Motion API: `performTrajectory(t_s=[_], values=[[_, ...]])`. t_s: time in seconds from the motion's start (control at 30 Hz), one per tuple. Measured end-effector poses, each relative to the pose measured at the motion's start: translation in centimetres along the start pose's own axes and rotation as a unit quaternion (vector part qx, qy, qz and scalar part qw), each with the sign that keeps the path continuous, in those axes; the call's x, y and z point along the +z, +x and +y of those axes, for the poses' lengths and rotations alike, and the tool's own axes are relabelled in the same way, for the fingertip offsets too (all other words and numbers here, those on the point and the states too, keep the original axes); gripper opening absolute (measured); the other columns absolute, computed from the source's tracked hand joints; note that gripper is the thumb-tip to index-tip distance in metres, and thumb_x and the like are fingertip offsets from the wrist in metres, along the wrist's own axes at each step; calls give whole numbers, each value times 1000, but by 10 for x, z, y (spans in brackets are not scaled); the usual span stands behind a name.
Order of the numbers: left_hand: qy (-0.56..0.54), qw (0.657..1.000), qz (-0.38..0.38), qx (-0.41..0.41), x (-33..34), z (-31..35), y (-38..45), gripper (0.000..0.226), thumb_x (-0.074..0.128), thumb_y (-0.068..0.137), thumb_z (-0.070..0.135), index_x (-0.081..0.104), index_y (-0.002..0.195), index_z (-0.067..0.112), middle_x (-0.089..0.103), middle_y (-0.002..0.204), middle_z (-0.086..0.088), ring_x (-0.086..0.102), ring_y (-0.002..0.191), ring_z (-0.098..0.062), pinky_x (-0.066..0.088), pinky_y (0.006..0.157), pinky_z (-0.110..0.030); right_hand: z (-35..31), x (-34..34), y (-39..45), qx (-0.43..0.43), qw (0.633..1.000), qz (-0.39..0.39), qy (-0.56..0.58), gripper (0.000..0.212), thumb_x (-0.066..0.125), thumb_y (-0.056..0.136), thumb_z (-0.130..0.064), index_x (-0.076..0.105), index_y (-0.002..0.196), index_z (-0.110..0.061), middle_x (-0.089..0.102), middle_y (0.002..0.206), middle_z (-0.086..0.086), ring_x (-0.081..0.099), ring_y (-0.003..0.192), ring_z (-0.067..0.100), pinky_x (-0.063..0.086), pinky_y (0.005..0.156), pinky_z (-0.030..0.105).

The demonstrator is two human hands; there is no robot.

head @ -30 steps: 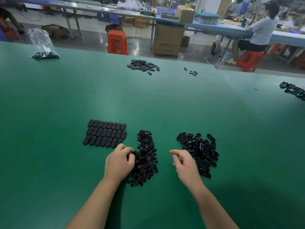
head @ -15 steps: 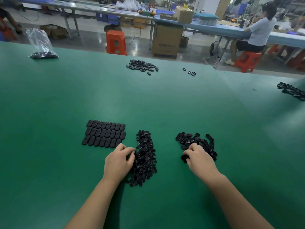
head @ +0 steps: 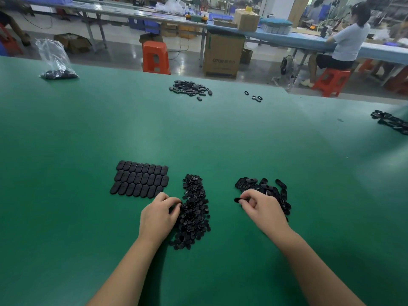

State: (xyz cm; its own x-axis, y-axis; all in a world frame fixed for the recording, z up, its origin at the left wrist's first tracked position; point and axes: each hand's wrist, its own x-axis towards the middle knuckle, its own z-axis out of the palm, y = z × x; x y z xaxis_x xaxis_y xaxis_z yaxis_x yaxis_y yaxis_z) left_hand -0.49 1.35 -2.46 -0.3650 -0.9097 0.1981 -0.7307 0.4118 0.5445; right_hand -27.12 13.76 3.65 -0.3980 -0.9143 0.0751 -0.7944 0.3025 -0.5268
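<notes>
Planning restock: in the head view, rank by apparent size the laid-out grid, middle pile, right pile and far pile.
1. laid-out grid and middle pile: look alike, unranked.
2. right pile, partly hidden by right hand.
3. far pile: smallest here, but farthest away, so unsure.

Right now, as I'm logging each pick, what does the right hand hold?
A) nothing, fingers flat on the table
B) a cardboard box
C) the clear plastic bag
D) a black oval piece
D: the right hand pinches a black oval piece at its fingertips, beside the loose pile of ovals.
</notes>
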Motion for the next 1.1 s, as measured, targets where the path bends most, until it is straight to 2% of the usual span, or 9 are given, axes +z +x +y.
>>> performTrajectory(t_s=[0.1, 0.17, 0.37, 0.47, 0.53, 0.6, 0.8, 1.0, 1.1], values=[[-2, 1000, -2, 2, 0, 0, 0, 15, 67, 93, 30, 75, 105, 34, 53, 83, 17, 49, 53, -1, 36, 46, -16, -14, 9, -2, 52, 984, -5, 172, 17, 60, 98, -12, 67, 93, -27, 71, 72, -1, 67, 64, 14, 55, 63, 37], [-3, 1000, -6, 9, 0, -1, -1, 18, 66, 92, 28, 74, 107, 36, 52, 83, 18, 49, 53, -1, 35, 46, -16, -22, 18, -4, 74, 966, -8, 246, 23, 54, 101, -11, 67, 96, -28, 73, 77, -6, 69, 68, 4, 55, 58, 27], [1, 1000, -20, 9, 0, -3, 0, 17, 67, 91, 31, 74, 104, 41, 52, 86, 19, 50, 56, -1, 36, 48, -15, -33, 50, -9, 119, 920, 6, 372, 12, 62, 99, -8, 61, 102, -19, 76, 85, -6, 73, 78, 16, 58, 67, 23], [2, 1000, -14, 5, 1, -3, 0, 13, 68, 91, 33, 75, 101, 39, 52, 85, 20, 51, 57, 0, 35, 48, -15, -34, 63, -12, 123, 913, 4, 389, 32, 63, 100, -11, 52, 123, -30, 78, 89, -4, 75, 81, 15, 59, 81, 26], [1, 1000, -9, 6, 1, -2, 1, 11, 68, 91, 35, 75, 99, 39, 52, 84, 20, 52, 58, 0, 39, 49, -16, -32, 70, -13, 129, 910, 2, 393, 32, 60, 101, -9, 55, 129, -23, 79, 91, -4, 76, 82, 15, 59, 85, 29], [1, 1000, -5, 6, 1, -2, 0, 9, 69, 91, 37, 75, 97, 38, 52, 83, 19, 52, 59, 0, 42, 50, -18, -29, 72, -12, 137, 910, 5, 391, 23, 58, 102, -8, 62, 124, -11, 79, 90, -4, 76, 81, 15, 61, 84, 33], [-1, 1000, -11, 6, 0, -2, 0, 6, 70, 91, 37, 75, 95, 37, 54, 83, 20, 53, 61, 1, 42, 50, -17, -28, 75, -15, 139, 912, 21, 386, 7, 54, 104, -14, 59, 103, -19, 76, 84, 0, 75, 77, 18, 63, 78, 41], [-16, 1000, -13, -10, -1, -2, 0, 10, 70, 91, 33, 62, 86, 37, 56, 85, 21, 54, 63, 1, 36, 51, -15, -27, 79, -16, 143, 912, 36, 384, 5, 53, 105, -19, 57, 103, -18, 77, 83, -1, 75, 74, 19, 62, 79, 47], [-74, 997, 0, -33, -2, -3, 0, 19, 66, 94, 30, 53, 82, 38, 59, 75, 18, 55, 61, -4, 39, 51, -20, -26, 81, -15, 139, 917, 32, 374, 8, 53, 105, -20, 57, 108, -26, 77, 84, -4, 75, 77, 14, 61, 80, 40]])
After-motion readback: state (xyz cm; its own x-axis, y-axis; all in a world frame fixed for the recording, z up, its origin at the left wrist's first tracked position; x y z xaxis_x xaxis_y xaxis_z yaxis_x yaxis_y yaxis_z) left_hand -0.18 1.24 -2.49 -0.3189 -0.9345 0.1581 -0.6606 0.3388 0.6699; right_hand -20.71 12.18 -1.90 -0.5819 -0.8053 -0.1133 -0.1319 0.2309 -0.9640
